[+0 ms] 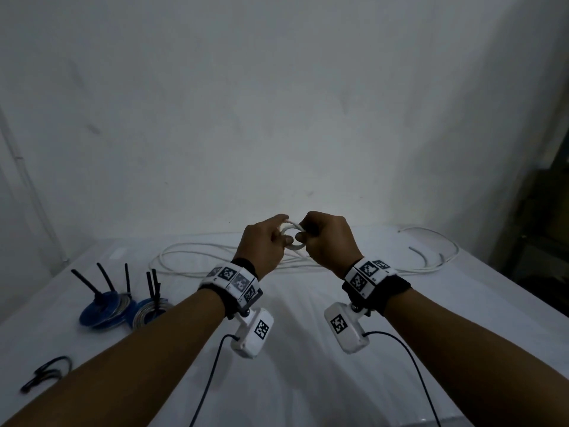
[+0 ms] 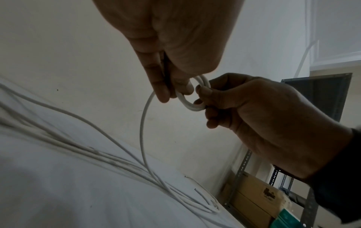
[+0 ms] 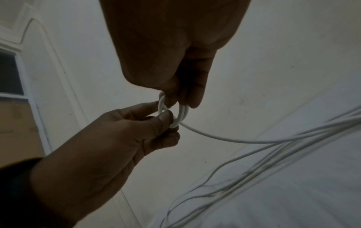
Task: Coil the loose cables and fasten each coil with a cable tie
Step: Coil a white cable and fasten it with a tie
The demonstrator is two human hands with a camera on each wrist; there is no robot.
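A small white cable coil (image 1: 295, 247) (image 2: 192, 107) (image 3: 183, 116) of a few turns is held up above the table between both hands. My left hand (image 1: 281, 238) (image 2: 173, 92) pinches its left side with thumb and fingers. My right hand (image 1: 304, 237) (image 3: 181, 101) grips its right side, fingers curled round the turns. From the coil a white tail (image 2: 142, 131) (image 3: 234, 140) drops to the loose white cable (image 1: 215, 252) lying in long loops on the table. No cable tie is in either hand.
Two blue coils (image 1: 101, 309) (image 1: 151, 311) with upright black cable ties stand at the left of the white table (image 1: 292, 380). Spare black ties (image 1: 46, 374) lie near the front left edge. More white cable (image 1: 431, 251) curls at the far right. A metal shelf with boxes (image 2: 261, 199) stands beyond the table's right side.
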